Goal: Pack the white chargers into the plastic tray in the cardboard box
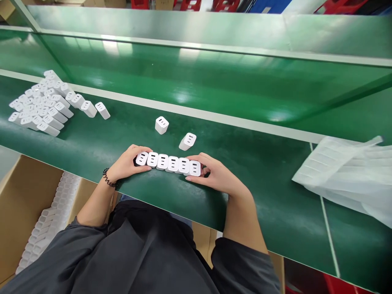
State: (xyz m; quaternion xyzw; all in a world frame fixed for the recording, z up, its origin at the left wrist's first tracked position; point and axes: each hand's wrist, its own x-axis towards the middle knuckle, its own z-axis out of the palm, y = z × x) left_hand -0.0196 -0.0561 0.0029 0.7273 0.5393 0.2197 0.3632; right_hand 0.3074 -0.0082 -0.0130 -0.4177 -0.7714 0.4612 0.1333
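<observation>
A row of several white USB chargers [168,162] stands side by side on the green bench, their port faces turned up. My left hand [130,162] grips the row's left end, thumb on the near side and fingers on the far side. At the right end my right hand [211,171] clasps the last chargers the same way, its fingertips partly hidden behind them. Just beyond the row are two loose chargers: one charger [161,125] upright, another charger [188,141] leaning.
A crowd of white chargers [43,104] covers the bench's left part, with a few strays beside it. White plastic bags [352,175] lie at the right. Below left, a cardboard box [27,196] holds rows of white pieces. A green ledge [214,77] rises behind.
</observation>
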